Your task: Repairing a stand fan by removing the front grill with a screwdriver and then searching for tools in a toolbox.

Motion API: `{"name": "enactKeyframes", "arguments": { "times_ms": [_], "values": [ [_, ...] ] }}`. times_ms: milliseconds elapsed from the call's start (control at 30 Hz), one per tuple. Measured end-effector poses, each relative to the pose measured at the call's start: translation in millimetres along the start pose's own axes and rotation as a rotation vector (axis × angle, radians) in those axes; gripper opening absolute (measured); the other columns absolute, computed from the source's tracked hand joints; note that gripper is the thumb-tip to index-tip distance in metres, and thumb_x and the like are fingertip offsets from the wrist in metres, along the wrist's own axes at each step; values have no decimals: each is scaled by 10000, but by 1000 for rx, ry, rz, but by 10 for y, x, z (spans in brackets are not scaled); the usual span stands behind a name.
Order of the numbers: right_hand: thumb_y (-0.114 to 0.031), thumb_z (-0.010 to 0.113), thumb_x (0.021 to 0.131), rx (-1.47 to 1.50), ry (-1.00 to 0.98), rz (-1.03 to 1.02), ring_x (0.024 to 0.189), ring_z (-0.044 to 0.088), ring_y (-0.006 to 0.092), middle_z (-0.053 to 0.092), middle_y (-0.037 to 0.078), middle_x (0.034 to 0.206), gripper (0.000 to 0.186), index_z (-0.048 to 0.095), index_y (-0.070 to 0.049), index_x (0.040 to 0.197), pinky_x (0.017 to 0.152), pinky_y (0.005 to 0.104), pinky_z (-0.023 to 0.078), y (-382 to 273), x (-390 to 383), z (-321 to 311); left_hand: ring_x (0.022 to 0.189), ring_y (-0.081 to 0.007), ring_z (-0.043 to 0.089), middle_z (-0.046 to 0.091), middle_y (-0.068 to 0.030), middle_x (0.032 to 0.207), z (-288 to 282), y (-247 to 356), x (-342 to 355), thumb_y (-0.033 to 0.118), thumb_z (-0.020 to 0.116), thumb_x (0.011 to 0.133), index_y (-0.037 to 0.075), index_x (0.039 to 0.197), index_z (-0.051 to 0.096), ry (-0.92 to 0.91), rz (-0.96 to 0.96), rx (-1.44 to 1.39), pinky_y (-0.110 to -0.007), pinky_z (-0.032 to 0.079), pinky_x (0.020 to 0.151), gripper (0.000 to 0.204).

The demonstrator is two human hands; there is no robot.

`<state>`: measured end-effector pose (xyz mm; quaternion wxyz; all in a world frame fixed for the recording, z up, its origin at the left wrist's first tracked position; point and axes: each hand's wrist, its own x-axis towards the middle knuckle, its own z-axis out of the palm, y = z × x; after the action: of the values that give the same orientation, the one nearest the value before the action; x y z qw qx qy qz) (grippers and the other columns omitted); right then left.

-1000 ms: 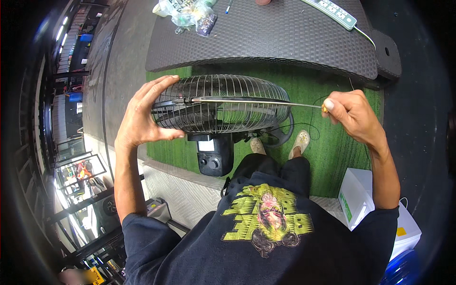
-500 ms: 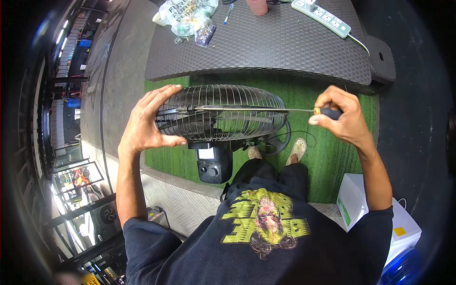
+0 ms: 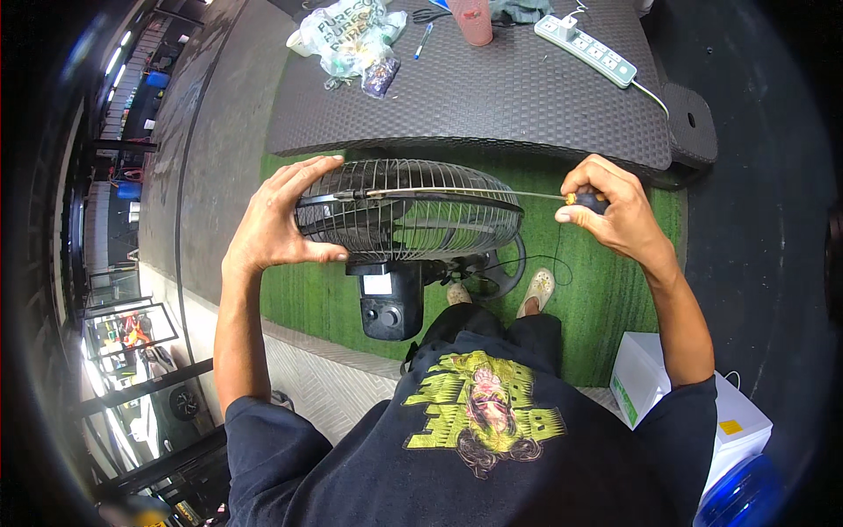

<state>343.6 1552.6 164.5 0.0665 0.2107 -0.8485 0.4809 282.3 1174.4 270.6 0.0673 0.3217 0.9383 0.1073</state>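
A black electric fan (image 3: 457, 220) with a round wire cage stands in front of me, its cage seen edge-on from above. Its motor housing (image 3: 391, 303), with knobs and a white label, points toward me. My left hand (image 3: 285, 211) grips the cage's left end, thumb on the near side and fingers on the far side. In my right hand (image 3: 615, 206) is a long screwdriver (image 3: 536, 195), held by its black and orange handle. The shaft runs left along the cage rim, and its tip lies by a clip (image 3: 356, 195) on the rim near my left hand.
Beyond the fan is a dark woven table (image 3: 474, 105) with a plastic bag (image 3: 356, 39), a pen (image 3: 423, 41), a reddish cup (image 3: 474, 22) and a white power strip (image 3: 587, 51). Green turf (image 3: 606, 325) lies below. White boxes (image 3: 645, 378) stand at my right, a woven stool (image 3: 689, 132) beyond.
My right hand and the screwdriver have shifted slightly left and up. The fan has tilted a little, its right end a bit lower. The whole view has shifted slightly.
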Motion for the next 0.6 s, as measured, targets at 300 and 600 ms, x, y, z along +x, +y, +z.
{"name": "enactKeyframes", "arguments": {
  "times_ms": [300, 600],
  "values": [
    [-159, 593, 825, -174, -120, -195, 656, 571, 252, 591, 89, 757, 147, 637, -32, 885, 595, 352, 460, 70, 85, 10, 1156, -318, 489, 533, -135, 1230, 7, -14, -13, 512, 820, 416, 135, 1249, 511, 4, -12, -16, -452, 392, 989, 965],
    [-245, 570, 853, -232, -286, -2, 674, 603, 293, 597, 93, 686, 166, 606, -83, 860, 583, 396, 461, -36, 120, 32, 1163, -324, 487, 514, -156, 1249, -34, 76, 3, 578, 816, 389, 78, 1241, 515, -11, 33, 104, -445, 403, 977, 1032]
  ]
}}
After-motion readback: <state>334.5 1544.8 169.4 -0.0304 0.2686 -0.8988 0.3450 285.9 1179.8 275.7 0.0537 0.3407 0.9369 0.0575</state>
